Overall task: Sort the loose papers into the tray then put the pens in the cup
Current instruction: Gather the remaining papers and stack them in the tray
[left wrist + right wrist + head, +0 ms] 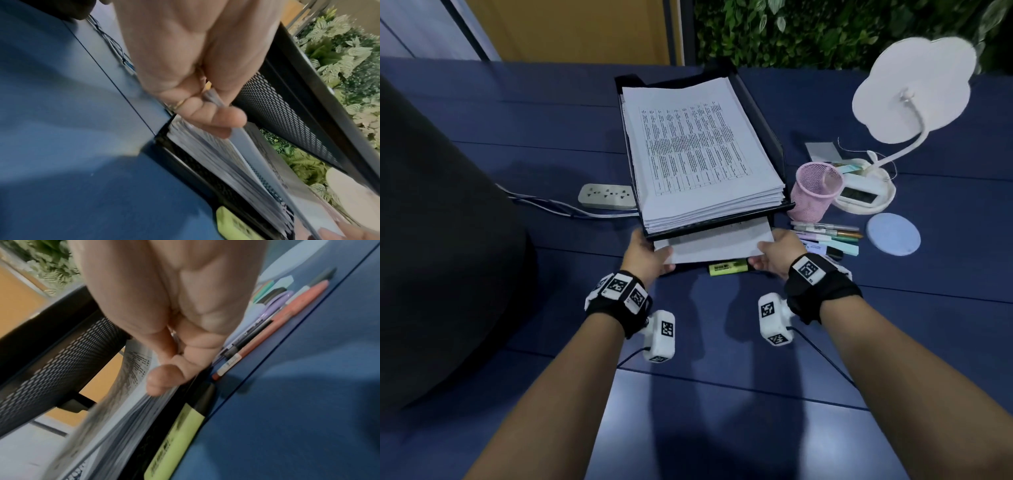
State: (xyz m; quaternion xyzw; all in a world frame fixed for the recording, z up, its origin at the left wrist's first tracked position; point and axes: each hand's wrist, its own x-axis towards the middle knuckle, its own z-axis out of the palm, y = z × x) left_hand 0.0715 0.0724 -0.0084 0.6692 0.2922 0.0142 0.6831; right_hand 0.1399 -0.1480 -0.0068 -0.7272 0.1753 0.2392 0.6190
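Note:
A black mesh two-tier tray [763,120] holds a thick printed stack [702,150] on its upper tier. A thinner stack of papers [715,245] sticks out of the lower tier. My left hand [654,255] pinches its near left corner and my right hand [770,251] pinches its near right corner. The wrist views show the same grips: left hand [205,113] on the papers [236,162], right hand [174,366] on the papers [127,402]. A yellow highlighter [729,267] lies just below the stack's edge. Several pens [828,236] lie right of the tray, by a pink mesh cup [815,192].
A white power strip [606,196] with cables lies left of the tray. A white desk lamp [914,89] with a clock base and a round pale coaster [893,233] stand at the right. A large dark object [431,240] fills the left side. Foliage lines the back.

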